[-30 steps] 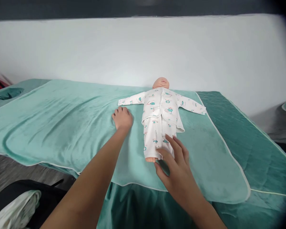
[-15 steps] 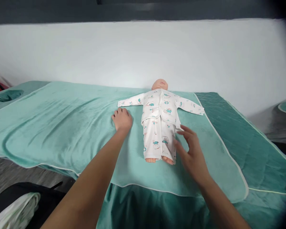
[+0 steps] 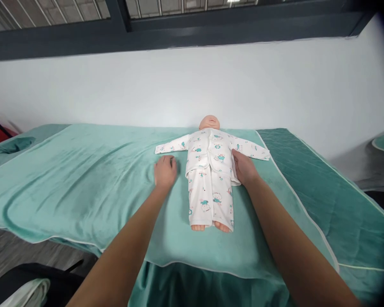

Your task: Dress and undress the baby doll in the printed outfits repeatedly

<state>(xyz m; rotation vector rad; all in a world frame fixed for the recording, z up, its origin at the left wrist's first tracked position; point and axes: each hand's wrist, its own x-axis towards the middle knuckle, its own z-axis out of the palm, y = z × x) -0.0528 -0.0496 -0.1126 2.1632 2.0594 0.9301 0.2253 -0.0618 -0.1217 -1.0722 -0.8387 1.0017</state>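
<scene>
A baby doll (image 3: 209, 122) lies on its back on a light green blanket (image 3: 83, 179), its sleeves spread to both sides. It wears a white printed jacket (image 3: 209, 149) and matching trousers (image 3: 200, 196); its toes show below the cuffs. My left hand (image 3: 165, 171) rests on the blanket just below the sleeve on the left, apart from the doll, fingers curled with nothing seen in them. Along the jacket's right side lies my right hand (image 3: 245, 168), fingers stretched against the cloth below the armpit and partly hidden.
A darker green cover (image 3: 310, 192) lies under the blanket on the right. Behind the bed stands a white wall (image 3: 147, 89) beneath a dark window frame (image 3: 211, 27). At the lower left, a pale cloth (image 3: 28, 294) lies on a black object (image 3: 57, 279).
My right hand has moved up from beside the trousers to the jacket's side. My left hand stays near the sleeve, its fingers more curled. The view has tilted up, showing the window.
</scene>
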